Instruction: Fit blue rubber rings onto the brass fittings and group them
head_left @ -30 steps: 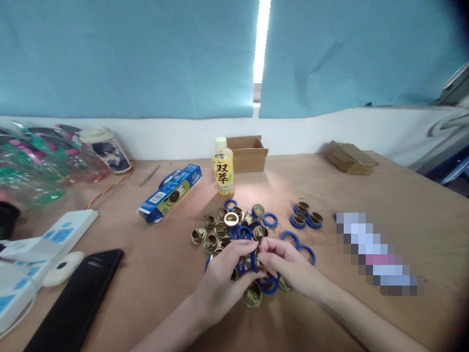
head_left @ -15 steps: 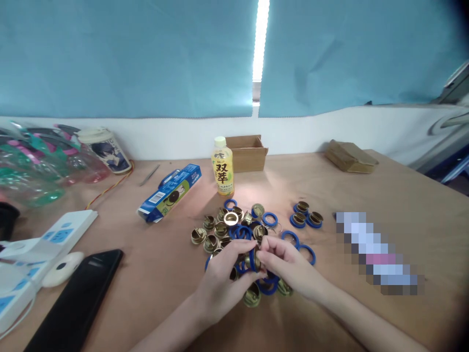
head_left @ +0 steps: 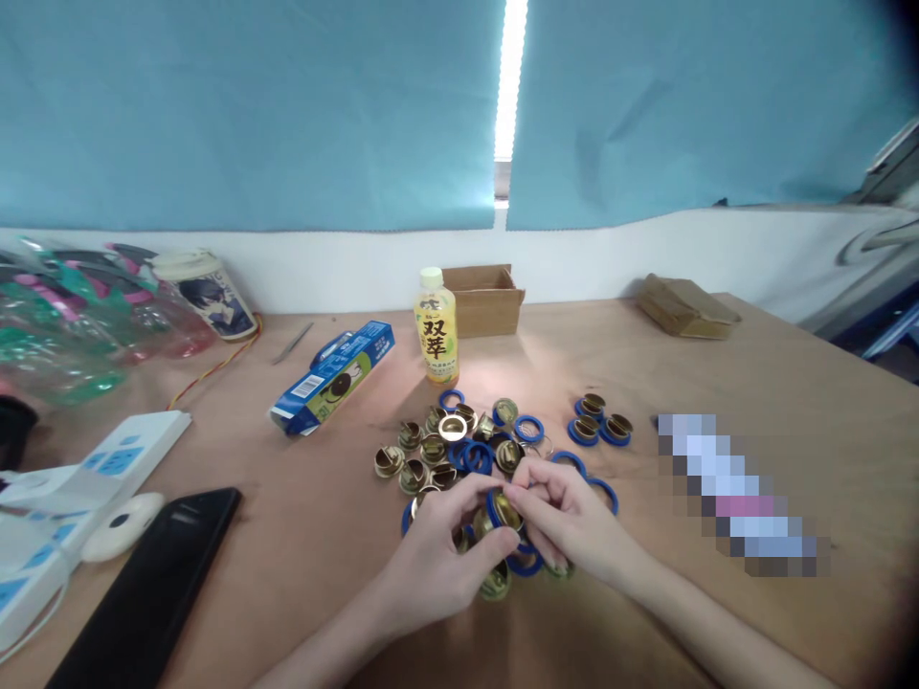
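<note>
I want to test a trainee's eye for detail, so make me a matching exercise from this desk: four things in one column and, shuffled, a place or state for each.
Things
1. Yellow bottle
2. Flat black device
3. Left hand
4. Three brass-coloured pieces on blue rings

Places or states
A. Right of the main pile, set apart from it
B. Upright, partly in front of the cardboard box
C. Gripping a blue-ringed piece
D. Beside the round white gadget

Pairs: 1-B, 2-D, 3-C, 4-A
</note>
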`<state>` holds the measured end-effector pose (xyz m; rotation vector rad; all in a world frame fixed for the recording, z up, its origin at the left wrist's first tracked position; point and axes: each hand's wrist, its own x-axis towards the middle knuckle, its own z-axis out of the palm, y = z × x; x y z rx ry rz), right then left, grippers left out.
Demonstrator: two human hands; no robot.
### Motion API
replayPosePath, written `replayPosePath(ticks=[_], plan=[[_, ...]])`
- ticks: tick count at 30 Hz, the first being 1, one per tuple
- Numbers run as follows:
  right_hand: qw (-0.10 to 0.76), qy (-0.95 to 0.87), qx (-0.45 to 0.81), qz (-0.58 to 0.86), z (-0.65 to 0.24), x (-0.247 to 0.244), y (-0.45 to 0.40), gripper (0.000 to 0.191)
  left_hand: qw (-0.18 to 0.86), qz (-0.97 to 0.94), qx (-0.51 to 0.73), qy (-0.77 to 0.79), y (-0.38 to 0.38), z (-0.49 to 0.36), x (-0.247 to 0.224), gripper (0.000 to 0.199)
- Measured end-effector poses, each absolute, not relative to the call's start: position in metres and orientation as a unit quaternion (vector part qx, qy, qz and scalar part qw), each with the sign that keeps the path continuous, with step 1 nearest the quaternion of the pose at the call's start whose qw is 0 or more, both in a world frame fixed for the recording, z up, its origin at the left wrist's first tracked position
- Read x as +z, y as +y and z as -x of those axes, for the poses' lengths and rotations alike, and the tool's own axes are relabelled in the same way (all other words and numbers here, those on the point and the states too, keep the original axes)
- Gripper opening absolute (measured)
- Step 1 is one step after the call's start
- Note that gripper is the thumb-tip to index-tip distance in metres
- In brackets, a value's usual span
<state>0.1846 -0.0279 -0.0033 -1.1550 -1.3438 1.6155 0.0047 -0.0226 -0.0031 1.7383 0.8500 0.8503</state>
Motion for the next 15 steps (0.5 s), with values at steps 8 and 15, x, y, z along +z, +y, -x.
replayPosePath(ticks=[8,15], plan=[[0.360,-0.528,0.619,0.457,-0.1847,-0.0070,-0.0286,0.043,0.488,-0.718,0.338,0.364,-0.0238,-0.0057,-0.0069,0.033],[0.364,-0.535,0.609,0.459,-0.1838,-0.0083,-0.0272,0.043,0.485,-0.715,0.354,0.360,-0.0236,-0.0051,-0.0088,0.031]])
